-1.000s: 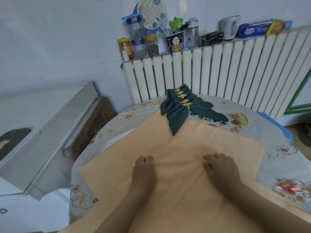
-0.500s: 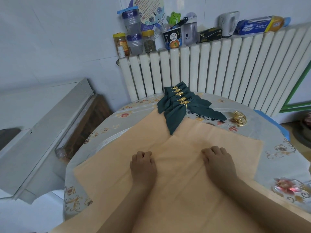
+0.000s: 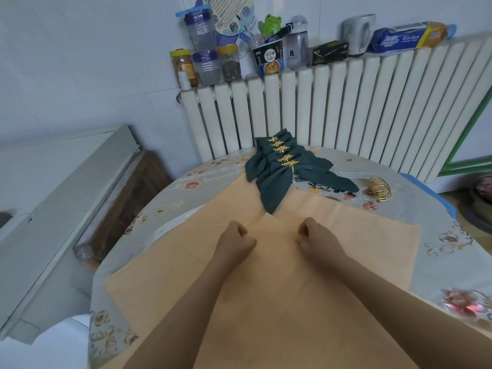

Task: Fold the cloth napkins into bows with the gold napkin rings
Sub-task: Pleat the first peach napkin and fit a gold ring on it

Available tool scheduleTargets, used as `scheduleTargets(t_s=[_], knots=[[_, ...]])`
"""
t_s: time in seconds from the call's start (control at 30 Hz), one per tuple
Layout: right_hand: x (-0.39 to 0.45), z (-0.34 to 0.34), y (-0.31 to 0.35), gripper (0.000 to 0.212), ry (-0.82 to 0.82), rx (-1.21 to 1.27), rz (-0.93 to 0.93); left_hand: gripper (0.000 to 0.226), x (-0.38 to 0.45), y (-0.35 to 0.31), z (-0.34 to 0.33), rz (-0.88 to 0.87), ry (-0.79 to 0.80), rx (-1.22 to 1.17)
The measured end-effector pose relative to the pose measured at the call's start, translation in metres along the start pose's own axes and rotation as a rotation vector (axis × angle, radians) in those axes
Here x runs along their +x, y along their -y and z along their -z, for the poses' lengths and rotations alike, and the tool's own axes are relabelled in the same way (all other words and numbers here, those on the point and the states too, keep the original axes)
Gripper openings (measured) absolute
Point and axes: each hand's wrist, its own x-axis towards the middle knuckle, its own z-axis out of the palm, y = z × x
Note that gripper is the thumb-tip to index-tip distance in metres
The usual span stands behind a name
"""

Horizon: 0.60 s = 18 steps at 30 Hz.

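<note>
A large peach cloth napkin (image 3: pixel 346 235) lies spread over the round table. My left hand (image 3: pixel 235 239) and my right hand (image 3: pixel 316 239) rest on its middle with fingers curled, each pinching the cloth, and a raised fold (image 3: pixel 269 222) stands between them. Beyond it, several dark green napkins (image 3: pixel 277 174) folded into bows lie stacked, each held by a gold leaf ring (image 3: pixel 288 163). A pile of loose gold napkin rings (image 3: pixel 380 188) sits at the back right of the table.
The table's floral grey tablecloth (image 3: pixel 170 209) shows around the napkin. A white radiator (image 3: pixel 346 110) stands behind, with jars, cups and boxes (image 3: pixel 207 62) on top. A grey cabinet (image 3: pixel 61 195) is close on the left.
Both hands have moved inward and forward and curled from flat into pinches, gathering the peach napkin into a fold between them. The camera has tilted slightly.
</note>
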Motion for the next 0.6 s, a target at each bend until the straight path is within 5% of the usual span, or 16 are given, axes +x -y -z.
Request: scheduleTargets(t_s=[0.17, 0.37, 0.6], knots=[[0.018, -0.003, 0.009, 0.035, 0.061, 0.213, 0.017, 0.037, 0.017, 0.004, -0.001, -0.016, -0.020, -0.179], [0.057, -0.006, 0.021, 0.016, 0.090, 0.254, -0.051, 0.025, 0.044, 0.010, 0.004, 0.043, 0.042, -0.287], [0.067, -0.012, 0.021, 0.022, 0.094, 0.188, -0.110, 0.025, 0.050, 0.009, 0.012, 0.032, 0.089, -0.278]])
